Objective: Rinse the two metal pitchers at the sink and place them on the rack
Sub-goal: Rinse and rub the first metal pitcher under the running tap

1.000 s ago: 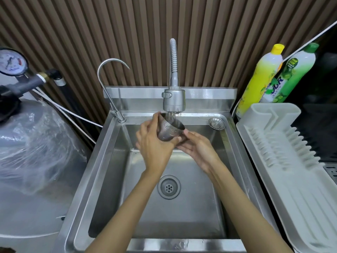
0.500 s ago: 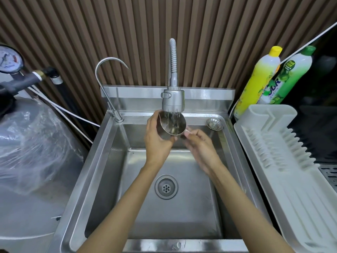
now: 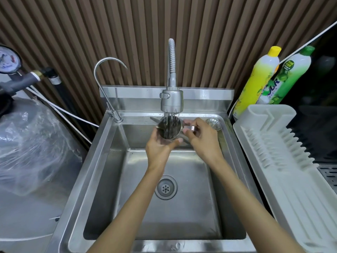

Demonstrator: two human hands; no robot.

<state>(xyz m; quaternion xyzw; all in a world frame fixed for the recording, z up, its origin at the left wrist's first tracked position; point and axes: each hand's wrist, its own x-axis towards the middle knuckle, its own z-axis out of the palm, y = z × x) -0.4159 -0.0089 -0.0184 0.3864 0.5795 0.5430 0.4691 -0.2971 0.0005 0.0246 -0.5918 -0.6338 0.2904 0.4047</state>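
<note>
A small metal pitcher (image 3: 169,128) is held upright under the spray faucet head (image 3: 171,102), mouth up, with water streaming into it. My left hand (image 3: 159,148) cups its body from below and the left. My right hand (image 3: 201,138) grips the pitcher's handle (image 3: 190,128) on the right side. Only this one pitcher is in view. The white plastic dish rack (image 3: 284,161) lies to the right of the sink and holds nothing.
The steel sink basin (image 3: 109,179) has a drain (image 3: 165,187) in the middle and a strainer (image 3: 214,122) on its back ledge. A thin gooseneck tap (image 3: 107,84) stands at back left. Two detergent bottles (image 3: 255,83) lean at back right. A plastic-wrapped tank (image 3: 31,143) fills the left.
The pitcher turned from tilted to upright, mouth under the stream. My right hand shifted from under the pitcher up to its handle on the right.
</note>
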